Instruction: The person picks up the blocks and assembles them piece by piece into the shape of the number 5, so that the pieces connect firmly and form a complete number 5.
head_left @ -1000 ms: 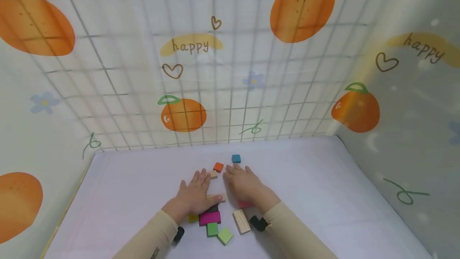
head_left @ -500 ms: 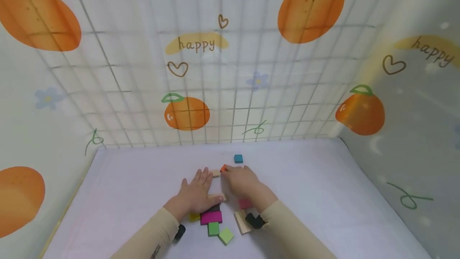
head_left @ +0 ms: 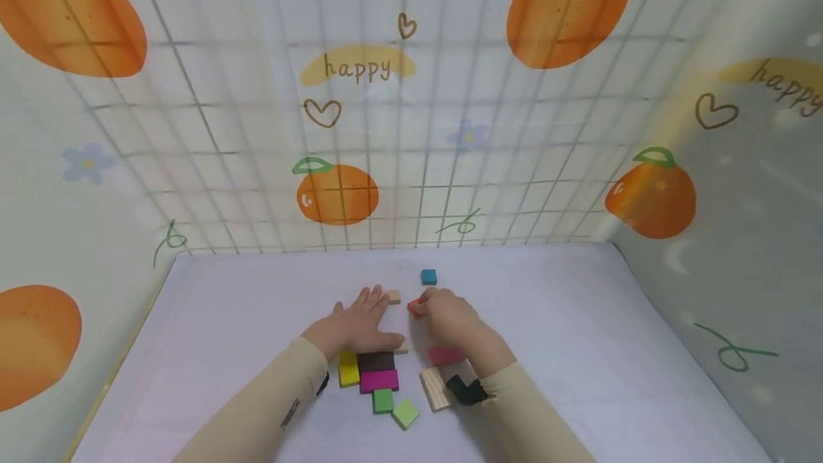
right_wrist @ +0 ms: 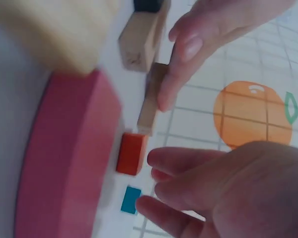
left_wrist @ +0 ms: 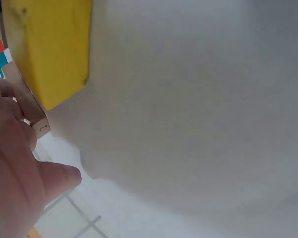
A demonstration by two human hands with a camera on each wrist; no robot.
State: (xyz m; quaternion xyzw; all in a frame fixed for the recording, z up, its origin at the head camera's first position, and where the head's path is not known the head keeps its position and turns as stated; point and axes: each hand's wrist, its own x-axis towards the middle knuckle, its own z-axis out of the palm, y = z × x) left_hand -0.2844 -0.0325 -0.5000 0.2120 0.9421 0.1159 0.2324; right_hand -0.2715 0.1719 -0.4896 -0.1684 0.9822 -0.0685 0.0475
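Note:
My left hand (head_left: 364,325) lies with spread fingers over two pale wooden blocks. One wooden block (head_left: 393,297) shows beyond its fingertips, the other wooden block (head_left: 401,349) by the thumb. Fingertips of my right hand (head_left: 453,316) touch a small orange block (head_left: 414,307). In the right wrist view, this orange block (right_wrist: 131,153) sits on the table just below those fingertips, its near face uncovered. Behind it stands a blue block (head_left: 429,277). Close to my left wrist are a yellow block (head_left: 348,369) and a dark block (head_left: 376,361).
A magenta block (head_left: 379,381) and two green blocks, one darker (head_left: 382,401) and one lighter (head_left: 406,414), lie in front. Below my right wrist are a pinkish-red block (head_left: 445,356) and a wood-grain block (head_left: 435,389). A fruit-print curtain (head_left: 334,113) borders the white table (head_left: 244,306).
My right hand has drawn the orange block to the right and slightly nearer, away from the wooden block. The left hand keeps nearly the same place on the wooden blocks.

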